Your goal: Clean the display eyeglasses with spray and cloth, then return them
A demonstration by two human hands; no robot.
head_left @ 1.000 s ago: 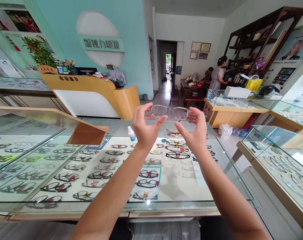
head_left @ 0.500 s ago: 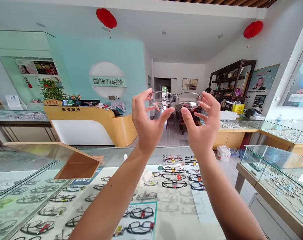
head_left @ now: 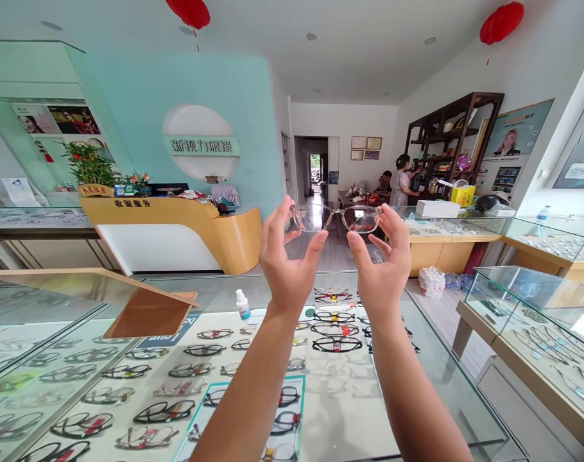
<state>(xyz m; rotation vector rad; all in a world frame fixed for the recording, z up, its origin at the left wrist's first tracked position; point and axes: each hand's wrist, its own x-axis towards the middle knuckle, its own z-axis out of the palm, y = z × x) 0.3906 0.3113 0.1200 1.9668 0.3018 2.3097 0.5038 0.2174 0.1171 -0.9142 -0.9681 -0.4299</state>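
Observation:
I hold a pair of clear-framed glasses up at arm's length, lenses facing away. My left hand pinches the left end of the frame between thumb and fingers. At the right end, my right hand grips the frame the same way. Both arms stretch out above a glass display counter filled with several rows of spectacle frames.
A small white dropper bottle stands on the counter beside a tilted wooden mirror stand. More glass cases line the right. A yellow reception desk is behind. Two people are at a table at the back.
I raised the glasses from counter height to eye level, then lowered them slightly. The view tilted up toward the ceiling and has come partly back down.

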